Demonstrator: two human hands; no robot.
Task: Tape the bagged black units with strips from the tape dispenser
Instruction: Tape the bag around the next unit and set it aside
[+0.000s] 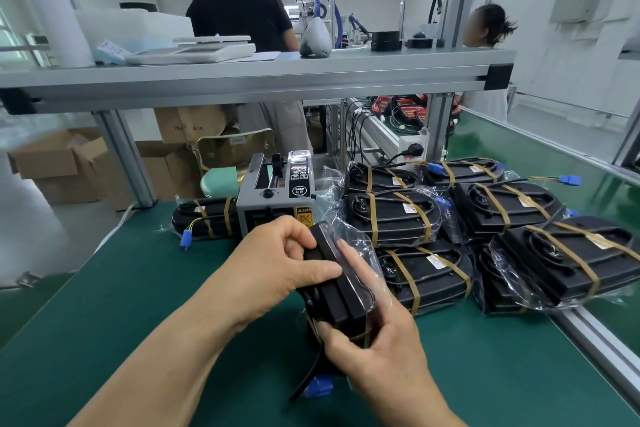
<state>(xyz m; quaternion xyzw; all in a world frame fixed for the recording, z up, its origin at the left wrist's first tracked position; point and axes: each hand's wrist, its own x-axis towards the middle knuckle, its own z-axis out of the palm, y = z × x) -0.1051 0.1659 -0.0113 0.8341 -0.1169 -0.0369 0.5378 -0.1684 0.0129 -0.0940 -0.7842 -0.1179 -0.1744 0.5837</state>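
Note:
A black unit in a clear bag (337, 291) is held tilted on edge above the green mat, just in front of the grey tape dispenser (275, 196). My left hand (280, 270) grips its upper left side, thumb across the top. My right hand (374, 347) holds its lower right side, fingers along the bag and thumb near a brown tape strip at the bottom. The unit's black cable with a blue connector (320, 386) hangs below.
Several taped bagged units (415, 274) are piled to the right of the dispenser, and one (204, 222) lies to its left. The green mat (138, 288) ends at an aluminium rail (595, 333) on the right. A shelf (242, 76) crosses overhead; two people stand behind it.

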